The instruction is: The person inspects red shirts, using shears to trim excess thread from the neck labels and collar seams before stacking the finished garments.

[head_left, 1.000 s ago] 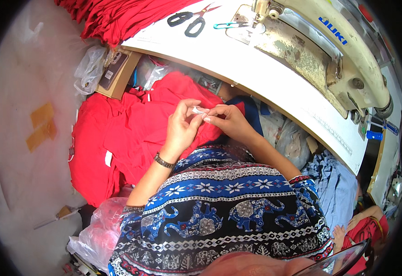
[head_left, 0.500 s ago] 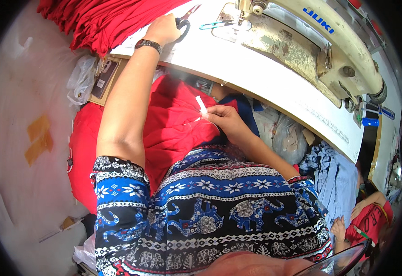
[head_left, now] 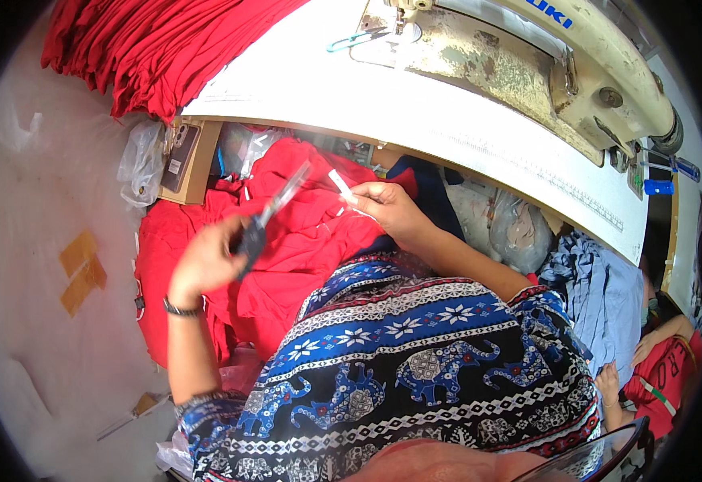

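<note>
My left hand is closed round the dark handles of a pair of scissors, slightly smeared by motion. Their blades point up and away, over the red fabric bunched on my lap. To the right, my right hand pinches a short white strip, whose free end sticks up toward the far left. The strip is close to the scissors' tips but apart from them. Whether it is fixed to the red fabric is hidden by my fingers.
A sewing machine stands on the white table ahead, with turquoise snips near its needle. Red garments are heaped far left. A box and plastic bag lie below the table edge. Another person sits at right beside blue cloth.
My left hand has lifted the scissors off the table and brought them back over my lap, near the white strip. My right hand keeps its pinch on the strip.
</note>
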